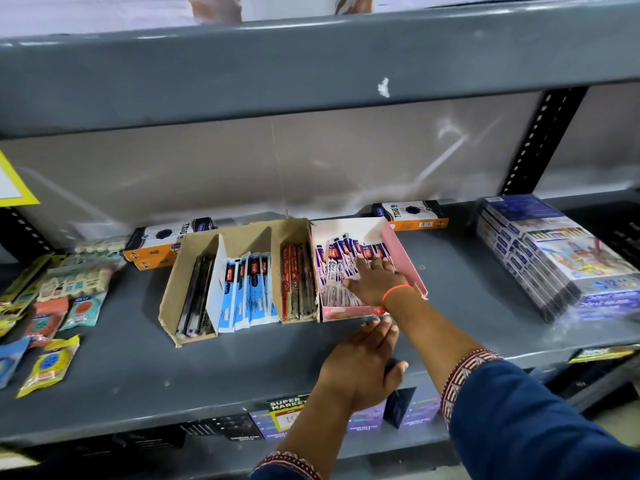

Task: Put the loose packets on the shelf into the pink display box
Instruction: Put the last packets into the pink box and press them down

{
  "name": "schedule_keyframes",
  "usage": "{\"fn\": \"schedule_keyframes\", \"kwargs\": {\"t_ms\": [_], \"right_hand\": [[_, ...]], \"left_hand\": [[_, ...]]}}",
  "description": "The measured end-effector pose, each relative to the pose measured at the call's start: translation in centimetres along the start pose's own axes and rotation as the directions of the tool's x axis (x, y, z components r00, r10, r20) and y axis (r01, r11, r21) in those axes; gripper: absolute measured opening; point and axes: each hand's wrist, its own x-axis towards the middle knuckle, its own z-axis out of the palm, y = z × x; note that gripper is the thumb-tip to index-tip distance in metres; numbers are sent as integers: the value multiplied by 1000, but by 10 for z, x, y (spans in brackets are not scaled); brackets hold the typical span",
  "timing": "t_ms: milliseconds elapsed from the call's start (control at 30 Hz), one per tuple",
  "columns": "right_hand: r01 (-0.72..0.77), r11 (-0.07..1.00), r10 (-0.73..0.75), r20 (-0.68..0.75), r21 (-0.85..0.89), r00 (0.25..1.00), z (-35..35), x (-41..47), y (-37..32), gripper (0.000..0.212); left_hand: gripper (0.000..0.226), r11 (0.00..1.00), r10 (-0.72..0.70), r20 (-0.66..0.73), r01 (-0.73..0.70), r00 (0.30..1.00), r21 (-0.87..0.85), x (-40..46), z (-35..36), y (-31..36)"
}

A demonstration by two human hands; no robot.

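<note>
The pink display box point(405, 259) stands on the grey shelf point(138, 368), right of a brown cardboard box. Several purple-and-white packets point(334, 268) lie inside it in a slanted row. My right hand point(375, 280) lies flat on those packets inside the box, fingers spread, a red thread on the wrist. My left hand point(363, 362) rests on the shelf just in front of the box, fingertips touching its front wall, fingers apart and holding nothing. No loose purple packets show on the shelf near the box.
The brown cardboard box point(180, 282) holds black, blue and red pen packets in compartments. Orange-and-black boxes point(412, 214) lie behind. Loose eraser and sharpener packs point(52, 362) lie at the left. A stack of wrapped boxes point(554, 254) stands at the right. An upper shelf point(311, 71) overhangs.
</note>
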Motion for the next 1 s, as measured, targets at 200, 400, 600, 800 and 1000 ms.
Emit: {"fn": "schedule_keyframes", "kwargs": {"t_ms": [200, 400, 600, 800, 1000], "right_hand": [[20, 1000, -21, 27, 1, 999, -3, 2, -1, 73], [64, 998, -64, -47, 15, 997, -3, 3, -1, 71], [178, 983, -180, -69, -44, 981, -1, 5, -15, 65], [106, 994, -108, -55, -38, 993, 5, 7, -7, 64], [212, 975, -215, -48, -61, 975, 0, 6, -12, 60]], "left_hand": [[57, 1000, 6, -21, -6, 1000, -27, -1, -4, 2], [53, 998, 54, -142, -48, 988, 50, -4, -3, 2], [54, 1000, 15, -60, -16, 998, -23, -3, -7, 4], [51, 998, 59, -122, -54, 991, 45, -3, -1, 2], [54, 1000, -4, -69, 3, 998, -9, -2, -6, 4]]}}
